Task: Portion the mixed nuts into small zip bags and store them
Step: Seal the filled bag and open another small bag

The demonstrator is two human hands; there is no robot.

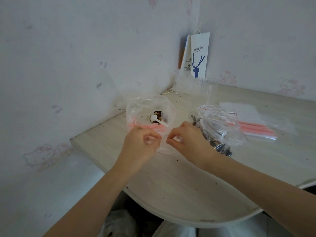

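Pale speckled table (179,185) in a cartoon-papered corner, coffee bag (199,55) upper centre — left hand (140,144) and right hand (186,139), each grip pinching a clear zip bag (164,147)

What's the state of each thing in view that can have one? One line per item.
left hand: pinching the small zip bag's edge
right hand: pinching the same edge
small zip bag: held at table level, looks empty
large bag: open, few nuts left
white spoon: lying inside large bag
filled bags: piled at right, holding nuts
spare zip bags: flat, empty
plastic cups: upright, empty
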